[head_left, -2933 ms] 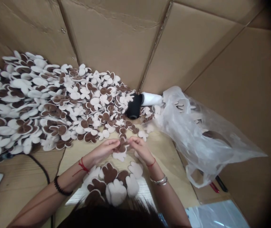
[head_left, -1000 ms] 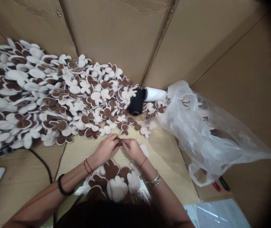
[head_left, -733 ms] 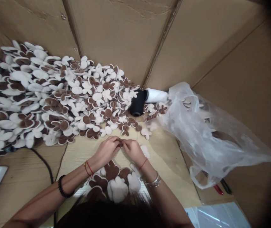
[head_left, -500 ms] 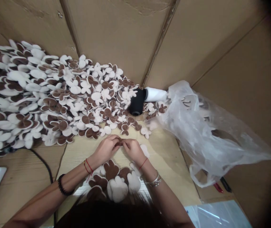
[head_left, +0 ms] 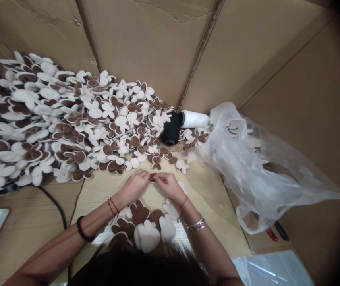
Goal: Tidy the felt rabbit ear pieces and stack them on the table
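Observation:
A small brown fabric piece (head_left: pixel 152 178) is pinched between my two hands above the pale work surface (head_left: pixel 98 198). My left hand (head_left: pixel 136 185) grips its left side with closed fingers. On its other side, the fingertips of my right hand (head_left: pixel 167 184) are pressed together on it. Below my hands lie several bunny-shaped pieces, among them a brown one (head_left: pixel 139 211) and a white one (head_left: pixel 147 236). A white piece partly shows behind my right hand.
A large pile of brown and white bunny pieces (head_left: pixel 68 127) covers the left and back. Black (head_left: pixel 170 129) and white (head_left: pixel 195 119) thread cones lie at the centre back. Right are a plastic bag (head_left: pixel 241 167) and a red tool (head_left: pixel 271 234); left, a black cable (head_left: pixel 57 204).
My right hand has shifted slightly right, and its fingers on the brown piece have changed position. My left hand has turned a little, with more of the piece showing between the hands.

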A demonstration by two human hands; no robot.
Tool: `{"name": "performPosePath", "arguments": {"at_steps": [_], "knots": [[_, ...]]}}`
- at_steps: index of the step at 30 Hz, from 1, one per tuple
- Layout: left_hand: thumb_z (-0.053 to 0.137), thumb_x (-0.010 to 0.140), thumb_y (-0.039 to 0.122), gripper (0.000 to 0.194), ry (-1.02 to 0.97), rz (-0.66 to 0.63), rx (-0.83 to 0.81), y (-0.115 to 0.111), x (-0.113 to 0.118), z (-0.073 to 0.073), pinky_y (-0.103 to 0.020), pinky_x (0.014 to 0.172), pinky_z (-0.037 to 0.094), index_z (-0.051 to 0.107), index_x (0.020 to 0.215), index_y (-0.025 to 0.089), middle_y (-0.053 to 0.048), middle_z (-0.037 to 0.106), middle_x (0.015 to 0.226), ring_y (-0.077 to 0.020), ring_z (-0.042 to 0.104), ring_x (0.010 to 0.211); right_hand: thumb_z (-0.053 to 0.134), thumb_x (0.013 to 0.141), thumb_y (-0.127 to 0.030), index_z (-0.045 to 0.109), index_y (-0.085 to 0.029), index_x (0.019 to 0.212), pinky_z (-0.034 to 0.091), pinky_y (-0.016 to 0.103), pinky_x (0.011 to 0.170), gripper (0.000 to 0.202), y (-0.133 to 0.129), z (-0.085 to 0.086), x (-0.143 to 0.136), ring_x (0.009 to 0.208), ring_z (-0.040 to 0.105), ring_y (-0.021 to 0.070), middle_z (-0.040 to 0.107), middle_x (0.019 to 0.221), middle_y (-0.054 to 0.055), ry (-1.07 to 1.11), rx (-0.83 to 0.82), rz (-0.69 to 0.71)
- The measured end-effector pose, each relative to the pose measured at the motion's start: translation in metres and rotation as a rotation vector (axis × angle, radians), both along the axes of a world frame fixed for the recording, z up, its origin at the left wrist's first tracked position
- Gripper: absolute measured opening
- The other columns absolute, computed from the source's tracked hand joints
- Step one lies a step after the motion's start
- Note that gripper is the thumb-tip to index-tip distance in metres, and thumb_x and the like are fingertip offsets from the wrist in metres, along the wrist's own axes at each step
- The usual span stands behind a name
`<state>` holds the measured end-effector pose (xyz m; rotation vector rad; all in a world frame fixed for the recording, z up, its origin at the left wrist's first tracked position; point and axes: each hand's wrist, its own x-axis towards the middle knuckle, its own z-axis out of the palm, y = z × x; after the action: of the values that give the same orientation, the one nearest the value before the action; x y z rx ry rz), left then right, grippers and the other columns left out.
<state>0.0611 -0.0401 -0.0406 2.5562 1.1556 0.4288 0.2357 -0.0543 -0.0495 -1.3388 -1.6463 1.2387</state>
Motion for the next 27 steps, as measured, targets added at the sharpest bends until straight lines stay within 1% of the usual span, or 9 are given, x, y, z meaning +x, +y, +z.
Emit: {"name": "performPosePath", "arguments": {"at_steps": [4, 6, 8, 11, 15, 19, 22, 25, 27], "knots": [[0.047, 0.087, 0.012, 0.017, -0.028, 0.062, -0.065, 0.003, -0.004, 0.001, -0.036, 0.081, 0.048, 0.058, 0.099, 0.013, -0.01, 0.063, 0.091, -0.0227, 0.058, 0.092, 0.06, 0.077, -0.025, 0.064, -0.011, 0.081, 0.029, 0.021, 0.05, 0.015, 0.0, 0.012, 0.009, 0.051, 0.038, 0.0079, 0.048, 0.056, -0.005, 0.004, -0.071, -0.031], [0.048, 0.086, 0.014, 0.016, -0.02, 0.074, -0.065, 0.005, -0.005, 0.002, -0.036, 0.082, 0.047, 0.061, 0.096, 0.013, -0.01, 0.062, 0.091, -0.0231, 0.057, 0.091, 0.061, 0.077, -0.026, 0.063, -0.012, 0.083, 0.025, 0.021, 0.049, 0.016, -0.001, 0.017, 0.011, 0.05, 0.031, 0.0071, 0.036, 0.053, -0.009, -0.027, -0.068, -0.004], [0.048, 0.086, 0.015, 0.016, -0.024, 0.082, -0.048, 0.006, -0.006, 0.002, -0.035, 0.081, 0.047, 0.063, 0.093, 0.014, -0.009, 0.06, 0.091, -0.0227, 0.056, 0.09, 0.062, 0.077, -0.028, 0.062, -0.012, 0.087, 0.024, 0.021, 0.049, 0.018, -0.002, 0.02, 0.012, 0.051, 0.03, 0.0072, 0.032, 0.054, -0.009, -0.042, -0.075, 0.027], [0.048, 0.086, 0.016, 0.016, -0.023, 0.089, -0.02, 0.005, -0.005, 0.003, -0.034, 0.081, 0.047, 0.063, 0.092, 0.015, -0.009, 0.06, 0.091, -0.0223, 0.056, 0.092, 0.061, 0.079, -0.03, 0.06, -0.013, 0.09, 0.027, 0.021, 0.05, 0.02, -0.003, 0.022, 0.013, 0.053, 0.033, 0.0079, 0.036, 0.056, -0.008, -0.038, -0.099, 0.049], [0.046, 0.087, 0.018, 0.016, 0.087, 0.122, 0.009, 0.002, -0.002, 0.004, -0.033, 0.073, 0.046, 0.061, 0.089, 0.013, -0.01, 0.061, 0.089, -0.0237, 0.058, 0.088, 0.058, 0.081, -0.031, 0.059, -0.013, 0.09, 0.034, 0.022, 0.057, 0.02, -0.002, 0.022, 0.015, 0.061, 0.042, 0.0098, 0.05, 0.067, -0.003, 0.025, -0.111, 0.069], [0.045, 0.086, 0.019, 0.015, 0.055, 0.162, -0.03, 0.003, -0.002, 0.001, -0.031, 0.068, 0.044, 0.059, 0.086, 0.012, -0.01, 0.061, 0.087, -0.0216, 0.059, 0.079, 0.055, 0.084, -0.031, 0.058, -0.014, 0.074, 0.036, 0.023, 0.06, 0.02, 0.0, 0.02, 0.018, 0.06, 0.044, 0.01, 0.053, 0.065, -0.002, 0.076, -0.118, 0.027], [0.05, 0.082, 0.019, 0.012, -0.146, 0.219, -0.175, 0.009, -0.004, -0.003, -0.027, 0.063, 0.042, 0.06, 0.083, 0.013, -0.005, 0.061, 0.077, -0.0168, 0.057, 0.067, 0.055, 0.083, -0.035, 0.054, -0.015, 0.062, 0.033, 0.022, 0.055, 0.029, 0.0, 0.017, 0.019, 0.053, 0.041, 0.0089, 0.051, 0.057, -0.003, 0.109, -0.163, -0.008], [0.054, 0.078, 0.025, 0.013, -0.365, 0.308, -0.422, 0.012, -0.004, -0.007, -0.023, 0.052, 0.036, 0.061, 0.079, 0.014, 0.001, 0.055, 0.06, -0.0119, 0.049, 0.053, 0.056, 0.083, -0.041, 0.061, -0.014, 0.069, 0.034, 0.023, 0.055, 0.031, -0.001, 0.016, 0.018, 0.054, 0.045, 0.01, 0.057, 0.058, -0.001, 0.18, -0.197, 0.004], [0.055, 0.077, 0.031, 0.018, -0.522, 0.334, -0.61, 0.012, -0.003, -0.007, -0.021, 0.048, 0.035, 0.061, 0.079, 0.014, 0.002, 0.055, 0.059, -0.0108, 0.048, 0.051, 0.055, 0.083, -0.046, 0.064, -0.013, 0.076, 0.033, 0.023, 0.054, 0.035, -0.003, 0.017, 0.016, 0.051, 0.043, 0.0098, 0.055, 0.055, -0.002, 0.212, -0.224, 0.039]]}}
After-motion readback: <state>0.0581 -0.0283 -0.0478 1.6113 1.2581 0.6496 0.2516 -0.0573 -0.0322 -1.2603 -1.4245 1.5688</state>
